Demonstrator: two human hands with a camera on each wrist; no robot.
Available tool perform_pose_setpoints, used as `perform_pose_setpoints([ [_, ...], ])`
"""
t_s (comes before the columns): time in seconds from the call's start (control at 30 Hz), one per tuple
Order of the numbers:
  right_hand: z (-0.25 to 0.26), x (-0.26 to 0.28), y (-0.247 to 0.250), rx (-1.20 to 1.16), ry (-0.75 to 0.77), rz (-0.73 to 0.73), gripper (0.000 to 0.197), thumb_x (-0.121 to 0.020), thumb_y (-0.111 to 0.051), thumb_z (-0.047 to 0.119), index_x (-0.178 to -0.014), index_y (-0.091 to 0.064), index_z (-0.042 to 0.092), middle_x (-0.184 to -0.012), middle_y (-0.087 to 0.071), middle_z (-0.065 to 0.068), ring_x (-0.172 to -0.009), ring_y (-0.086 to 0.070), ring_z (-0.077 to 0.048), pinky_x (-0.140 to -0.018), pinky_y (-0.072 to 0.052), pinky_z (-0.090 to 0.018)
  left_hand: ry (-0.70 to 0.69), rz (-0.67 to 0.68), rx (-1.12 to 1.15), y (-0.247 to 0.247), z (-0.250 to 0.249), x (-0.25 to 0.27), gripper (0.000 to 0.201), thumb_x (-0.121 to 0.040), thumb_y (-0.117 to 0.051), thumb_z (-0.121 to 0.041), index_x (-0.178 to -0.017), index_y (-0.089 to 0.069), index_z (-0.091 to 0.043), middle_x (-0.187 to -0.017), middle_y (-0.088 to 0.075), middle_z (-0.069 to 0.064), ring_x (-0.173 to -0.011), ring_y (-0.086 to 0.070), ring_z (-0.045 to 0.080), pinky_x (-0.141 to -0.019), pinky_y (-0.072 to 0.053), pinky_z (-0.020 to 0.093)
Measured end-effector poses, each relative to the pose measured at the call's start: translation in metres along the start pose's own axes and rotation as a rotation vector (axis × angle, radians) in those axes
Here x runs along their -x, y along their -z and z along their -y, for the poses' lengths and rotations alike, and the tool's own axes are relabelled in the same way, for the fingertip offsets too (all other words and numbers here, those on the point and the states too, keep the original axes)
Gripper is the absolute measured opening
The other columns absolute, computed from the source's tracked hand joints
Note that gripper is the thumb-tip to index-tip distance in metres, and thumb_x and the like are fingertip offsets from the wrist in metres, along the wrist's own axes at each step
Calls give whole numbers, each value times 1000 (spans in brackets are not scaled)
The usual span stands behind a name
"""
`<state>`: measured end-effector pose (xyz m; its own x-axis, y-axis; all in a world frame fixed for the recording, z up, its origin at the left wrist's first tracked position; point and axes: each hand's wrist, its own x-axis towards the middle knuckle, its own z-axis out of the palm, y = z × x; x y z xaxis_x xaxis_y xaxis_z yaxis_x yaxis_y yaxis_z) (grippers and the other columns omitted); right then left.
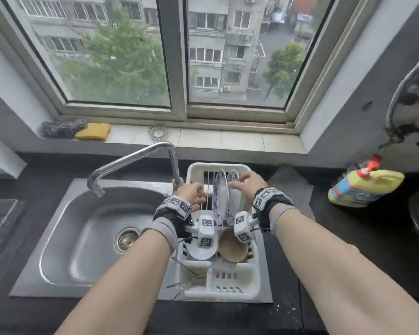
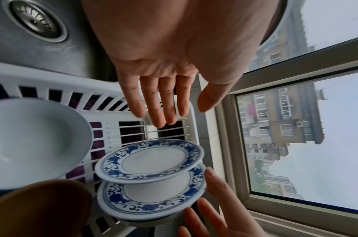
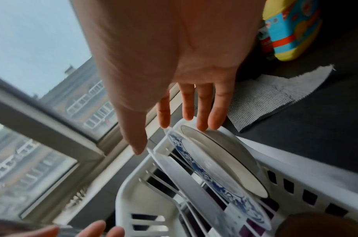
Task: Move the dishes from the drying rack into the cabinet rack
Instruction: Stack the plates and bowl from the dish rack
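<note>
A white plastic drying rack (image 1: 232, 284) sits on the sink's right side. Two blue-patterned plates stand upright in its far half: the left plate (image 1: 220, 197) (image 2: 149, 157) and the right plate (image 1: 233, 201) (image 2: 152, 197) (image 3: 220, 162). A white bowl (image 1: 201, 251) (image 2: 32, 141) and a tan bowl (image 1: 232, 246) (image 2: 38, 208) lie nearer me. My left hand (image 1: 196, 197) (image 2: 184, 115) hovers with straight fingers over the rack wires left of the plates, holding nothing. My right hand (image 1: 240, 181) (image 3: 170, 136) is spread, its fingertips (image 3: 202, 126) touching the right plate's top rim. No cabinet rack is in view.
A chrome faucet (image 1: 155, 153) arches over the steel sink (image 1: 82, 238) just left of my left hand. A grey cloth (image 1: 290, 187) and a yellow detergent bottle (image 1: 363, 187) lie on the dark counter to the right. Sponge (image 1: 92, 131) and steel wool (image 1: 63, 128) sit on the windowsill.
</note>
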<state>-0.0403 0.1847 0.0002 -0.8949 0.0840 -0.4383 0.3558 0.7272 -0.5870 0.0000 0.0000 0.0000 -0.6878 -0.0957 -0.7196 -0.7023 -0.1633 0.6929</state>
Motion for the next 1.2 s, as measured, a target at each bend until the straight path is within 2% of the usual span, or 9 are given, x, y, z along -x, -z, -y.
perform_pose_setpoints([
  [0.17, 32, -10, -17, 444, -28, 3, 53, -70, -55, 73, -95, -70, 30, -94, -70, 4, -88, -68, -20, -81, -56, -36, 79, 32, -3, 10, 8, -38, 30, -99, -50, -22, -123, -60, -10, -129, -66, 7, -113, -64, 24, -87, -46, 35],
  [0.33, 18, -52, -53, 595, -92, 49, 82, -70, -24, 72, -122, -60, 18, -119, -63, -14, -109, -59, -35, -92, -51, -49, 77, 90, -26, 21, 0, -53, 29, -98, -50, -22, -122, -61, -10, -129, -67, 7, -102, -63, 21, -94, -47, 36],
  [0.47, 44, -32, -55, 620, -142, -4, 72, -91, -19, 60, -113, -65, 9, -108, -68, -12, -100, -65, -34, -92, -52, -46, 87, 64, -33, 32, 0, -62, 13, -98, -51, -22, -93, -61, -16, -123, -69, 5, -99, -63, 20, -91, -47, 34],
  [0.53, 49, -29, -56, 606, -188, -54, 77, -96, -15, 63, -106, -67, 7, -105, -69, -13, -101, -65, -33, -94, -50, -45, 101, 45, -30, 34, 4, -66, 13, -97, -51, -21, -98, -62, -14, -125, -69, 6, -99, -64, 20, -90, -48, 35],
  [0.67, 40, -30, -50, 635, -161, -36, 41, -96, -38, 36, -113, -66, 11, -125, -64, -17, -109, -64, -32, -96, -50, -43, 130, 44, -13, 28, 16, -62, 32, -99, -50, -20, -127, -59, -7, -130, -66, 8, -107, -64, 23, -93, -49, 36],
  [0.73, 39, -29, -42, 652, -151, -39, 35, -93, -44, 28, -117, -64, 11, -131, -61, -15, -108, -64, -33, -90, -51, -40, 138, 45, 0, 24, 19, -58, 34, -99, -50, -20, -129, -58, -6, -130, -66, 9, -106, -64, 23, -92, -49, 36],
  [0.9, 33, -24, -30, 639, -61, -92, 17, -96, -45, 21, -96, -61, 13, -106, -68, -10, -84, -62, -31, -75, -48, -34, 103, 21, 11, 13, 25, -57, 36, -97, -55, -25, -127, -58, -5, -132, -62, 11, -115, -63, 25, -102, -51, 41],
  [1.07, 29, -15, -12, 472, 2, -184, 24, -97, -43, 28, -85, -57, 14, -95, -69, -12, -89, -66, -34, -75, -50, -35, 119, 40, 51, 0, 30, -55, 55, -88, -63, -42, -134, -52, -15, -146, -49, 10, -117, -55, 26, -100, -51, 43],
  [1.2, 16, -19, 24, 124, 17, -159, 35, -89, -56, 29, -91, -69, -3, -92, -72, -19, -89, -68, -36, -77, -54, -37, 130, 145, 58, -19, 31, -57, 87, -73, -70, -66, -145, -44, -25, -151, -46, 11, -132, -49, 33, -107, -45, 45],
])
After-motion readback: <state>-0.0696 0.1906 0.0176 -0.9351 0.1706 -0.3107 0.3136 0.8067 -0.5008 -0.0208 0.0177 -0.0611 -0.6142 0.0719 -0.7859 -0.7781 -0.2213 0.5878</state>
